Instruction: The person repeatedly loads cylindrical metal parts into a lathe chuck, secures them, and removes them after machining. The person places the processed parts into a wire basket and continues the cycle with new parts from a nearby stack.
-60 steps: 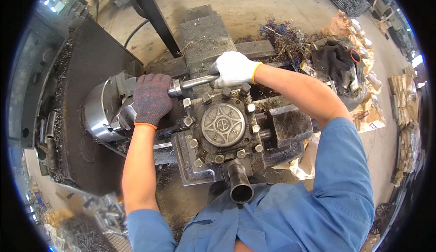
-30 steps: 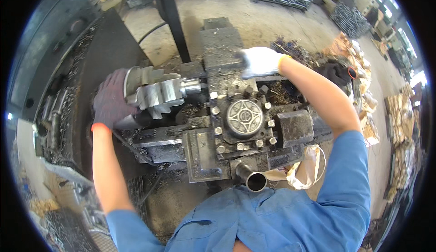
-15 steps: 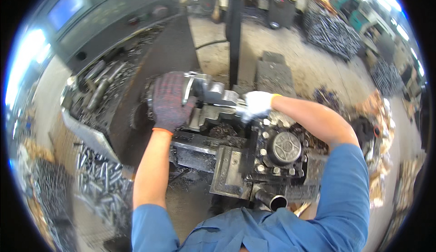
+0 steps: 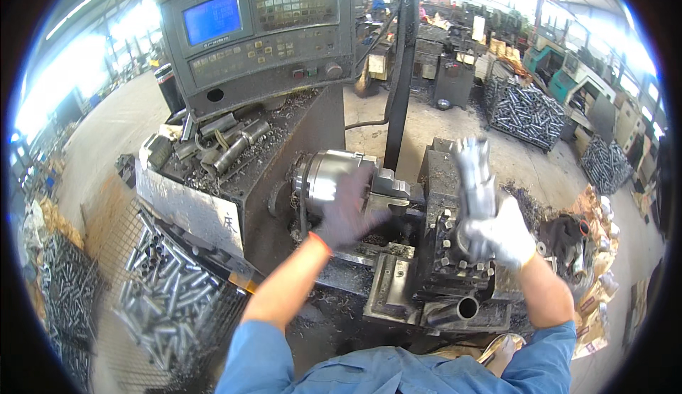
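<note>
My right hand [image 4: 506, 234], in a white glove, is closed around the lower end of a shiny metal cylinder [image 4: 474, 174]. The cylinder stands nearly upright above the lathe's tool post [image 4: 444, 252]; blur hides its exact kind. My left hand [image 4: 349, 213], in a dark glove with an orange cuff edge, is blurred, its fingers spread with nothing seen in them. It hovers before the lathe chuck [image 4: 325, 172], covering part of it. Chuck jaws [image 4: 389, 187] show just right of its fingers.
A control panel [image 4: 266, 35] with a blue screen rises behind the chuck. Metal parts lie on the headstock [image 4: 231, 145]. A wire basket [image 4: 153, 298] of metal tubes stands at the left, another bin [image 4: 526, 113] at the far right. A dark post [image 4: 402, 74] stands behind the lathe.
My right hand has moved from the chuck to the right, raising the metal cylinder. My left hand has come off the chuck area and opened. The view has tilted up, showing the control panel.
</note>
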Action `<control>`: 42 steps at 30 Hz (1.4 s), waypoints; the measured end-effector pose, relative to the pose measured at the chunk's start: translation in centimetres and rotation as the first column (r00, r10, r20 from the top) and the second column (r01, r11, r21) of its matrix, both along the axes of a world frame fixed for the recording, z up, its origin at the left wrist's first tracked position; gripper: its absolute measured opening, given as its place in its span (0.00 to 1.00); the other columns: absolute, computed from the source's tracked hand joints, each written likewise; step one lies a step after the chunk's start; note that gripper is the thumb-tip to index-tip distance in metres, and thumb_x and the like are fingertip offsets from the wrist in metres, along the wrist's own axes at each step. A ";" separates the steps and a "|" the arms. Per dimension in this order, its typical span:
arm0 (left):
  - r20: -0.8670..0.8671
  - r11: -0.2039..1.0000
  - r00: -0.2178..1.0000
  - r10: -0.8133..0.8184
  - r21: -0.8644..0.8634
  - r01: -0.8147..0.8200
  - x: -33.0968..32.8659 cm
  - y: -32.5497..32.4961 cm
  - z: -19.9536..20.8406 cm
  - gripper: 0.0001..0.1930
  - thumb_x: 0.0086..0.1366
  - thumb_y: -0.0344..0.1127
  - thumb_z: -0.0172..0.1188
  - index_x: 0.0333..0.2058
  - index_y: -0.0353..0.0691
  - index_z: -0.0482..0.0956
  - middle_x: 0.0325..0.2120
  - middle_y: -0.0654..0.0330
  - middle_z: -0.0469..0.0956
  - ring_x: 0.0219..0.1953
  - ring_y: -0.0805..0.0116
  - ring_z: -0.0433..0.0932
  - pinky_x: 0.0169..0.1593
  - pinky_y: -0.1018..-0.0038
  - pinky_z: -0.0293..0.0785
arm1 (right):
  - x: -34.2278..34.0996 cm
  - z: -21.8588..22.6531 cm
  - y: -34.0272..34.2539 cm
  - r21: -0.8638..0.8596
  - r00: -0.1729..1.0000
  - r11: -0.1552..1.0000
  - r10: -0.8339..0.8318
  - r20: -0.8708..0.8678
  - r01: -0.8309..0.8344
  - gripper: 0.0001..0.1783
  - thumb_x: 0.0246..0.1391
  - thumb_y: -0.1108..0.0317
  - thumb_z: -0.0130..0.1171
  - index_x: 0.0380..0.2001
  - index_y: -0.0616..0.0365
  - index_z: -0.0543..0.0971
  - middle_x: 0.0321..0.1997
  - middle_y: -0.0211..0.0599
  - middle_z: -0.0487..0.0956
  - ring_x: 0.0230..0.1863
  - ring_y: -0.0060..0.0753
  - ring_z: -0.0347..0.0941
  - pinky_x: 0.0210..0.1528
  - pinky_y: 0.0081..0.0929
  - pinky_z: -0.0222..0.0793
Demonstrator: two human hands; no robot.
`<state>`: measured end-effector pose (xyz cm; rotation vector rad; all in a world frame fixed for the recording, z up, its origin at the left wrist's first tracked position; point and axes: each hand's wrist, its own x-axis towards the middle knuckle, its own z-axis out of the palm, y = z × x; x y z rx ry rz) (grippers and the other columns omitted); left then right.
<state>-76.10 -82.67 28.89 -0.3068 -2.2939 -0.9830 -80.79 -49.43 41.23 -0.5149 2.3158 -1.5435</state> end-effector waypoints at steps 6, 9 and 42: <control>0.052 0.120 0.742 -0.668 0.992 0.038 13.0 9.7 -6.8 0.31 0.73 0.43 0.68 0.68 0.34 0.69 0.55 0.54 0.83 0.59 0.59 0.82 0.65 0.61 0.78 | 13.5 -13.3 -5.0 -0.392 0.707 0.918 0.315 0.633 -0.058 0.20 0.62 0.58 0.72 0.48 0.62 0.83 0.38 0.37 0.86 0.36 0.28 0.82 0.41 0.27 0.80; 0.296 -0.069 0.732 -0.613 0.903 -0.423 13.6 10.9 -12.0 0.25 0.71 0.39 0.70 0.60 0.33 0.74 0.48 0.56 0.82 0.52 0.59 0.83 0.58 0.60 0.81 | 14.9 -20.1 -2.4 -0.360 0.387 0.908 0.260 0.885 0.214 0.22 0.63 0.53 0.71 0.48 0.61 0.83 0.41 0.37 0.84 0.37 0.27 0.80 0.40 0.27 0.80; 0.320 -0.055 0.583 -0.746 0.844 -0.533 15.8 11.6 -11.0 0.30 0.81 0.58 0.53 0.65 0.38 0.73 0.51 0.48 0.84 0.51 0.52 0.87 0.54 0.52 0.86 | 8.9 -18.9 9.1 0.272 0.982 0.944 0.184 0.041 -0.188 0.37 0.44 0.46 0.81 0.55 0.52 0.83 0.55 0.46 0.86 0.51 0.52 0.85 0.55 0.42 0.81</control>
